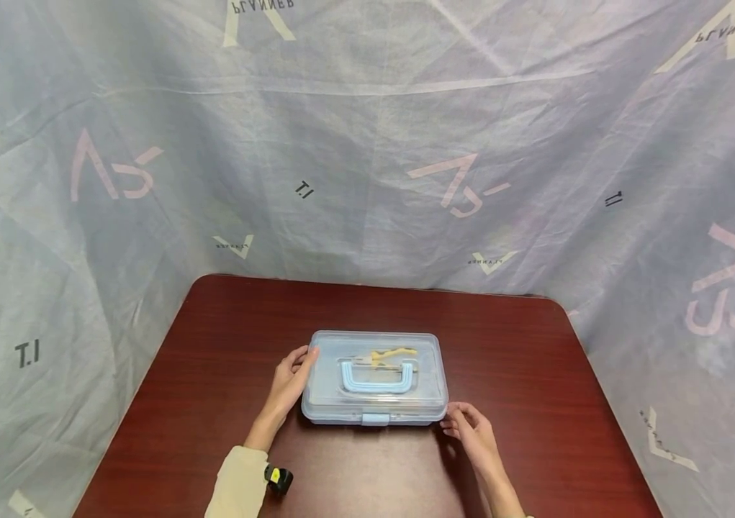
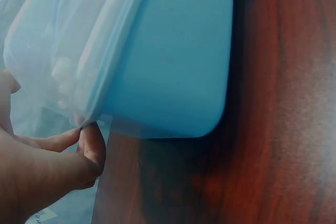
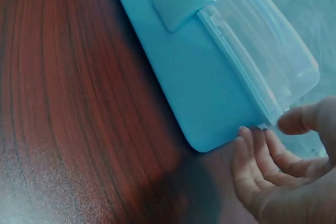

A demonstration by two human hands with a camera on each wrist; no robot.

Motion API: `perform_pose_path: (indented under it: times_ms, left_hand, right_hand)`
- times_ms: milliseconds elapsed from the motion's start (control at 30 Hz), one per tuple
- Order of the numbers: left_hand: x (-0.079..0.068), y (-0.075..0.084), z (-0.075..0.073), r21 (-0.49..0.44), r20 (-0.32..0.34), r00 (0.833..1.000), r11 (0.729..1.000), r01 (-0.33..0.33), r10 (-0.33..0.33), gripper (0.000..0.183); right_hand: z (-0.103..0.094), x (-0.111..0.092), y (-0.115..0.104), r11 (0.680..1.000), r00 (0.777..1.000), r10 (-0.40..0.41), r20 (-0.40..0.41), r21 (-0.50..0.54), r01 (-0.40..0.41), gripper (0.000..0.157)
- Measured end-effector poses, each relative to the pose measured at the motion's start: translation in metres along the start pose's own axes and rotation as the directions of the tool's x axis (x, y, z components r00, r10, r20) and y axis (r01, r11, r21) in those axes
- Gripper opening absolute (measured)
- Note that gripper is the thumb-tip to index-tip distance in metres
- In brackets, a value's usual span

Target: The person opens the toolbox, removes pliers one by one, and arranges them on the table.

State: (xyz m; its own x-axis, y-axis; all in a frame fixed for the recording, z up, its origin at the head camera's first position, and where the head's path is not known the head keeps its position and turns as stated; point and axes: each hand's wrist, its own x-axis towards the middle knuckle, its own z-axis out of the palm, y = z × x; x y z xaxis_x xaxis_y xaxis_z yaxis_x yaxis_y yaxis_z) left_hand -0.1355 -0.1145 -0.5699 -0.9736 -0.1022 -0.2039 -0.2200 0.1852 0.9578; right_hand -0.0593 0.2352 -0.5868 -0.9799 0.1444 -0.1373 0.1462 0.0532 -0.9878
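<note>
A light blue plastic toolbox [image 1: 331,399] with a clear lid sits lidded on the table, its blue carry handle [image 1: 376,387] lying flat on top. Yellow-handled pliers [image 1: 393,353] show through the lid. My left hand [image 1: 291,381] grips the box's left side, thumb on the lid and fingers curled beneath the rim. At the front right corner, my right hand [image 1: 474,435] holds the rim between thumb and bent fingertips. The front latch [image 3: 184,1] lies flat against the blue base in the right wrist view.
The dark red wooden table [image 1: 535,374] has rounded far corners. Grey printed cloth [image 1: 367,158] hangs behind it and along both sides. A black device with a yellow mark [image 1: 278,478] is worn on the left wrist.
</note>
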Motion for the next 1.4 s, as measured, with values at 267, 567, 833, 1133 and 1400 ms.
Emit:
perform_pose_path:
  times_ms: [267, 567, 833, 1133, 1400]
  left_hand:
    - [0.015, 0.009, 0.000, -0.005, 0.020, 1.000, 1.000, 0.019, -0.019, 0.082]
    - [0.024, 0.014, 0.003, -0.007, -0.021, 0.997, 0.997, 0.079, -0.079, 0.076]
    - [0.025, 0.013, 0.004, -0.009, -0.031, 0.998, 0.998, 0.062, -0.062, 0.075]
    - [0.027, 0.010, 0.000, -0.036, 0.049, 0.998, 0.999, 0.028, -0.027, 0.075]
    - [0.027, 0.010, -0.002, -0.054, 0.056, 0.998, 0.998, 0.026, -0.022, 0.074]
  right_hand:
    - [0.008, -0.007, 0.005, 0.991, 0.988, 0.119, 0.102, -0.080, -0.111, 0.023]
    - [0.034, -0.012, 0.008, 0.990, 0.923, 0.140, 0.360, -0.079, -0.119, 0.044]
    - [0.061, -0.011, 0.008, 0.977, 0.834, 0.193, 0.517, -0.023, -0.211, 0.055]
    - [0.082, -0.014, -0.001, 0.945, 0.838, 0.238, 0.491, 0.081, -0.316, 0.061]
    - [0.085, -0.011, 0.007, 0.963, 0.873, 0.245, 0.422, -0.005, -0.268, 0.060]
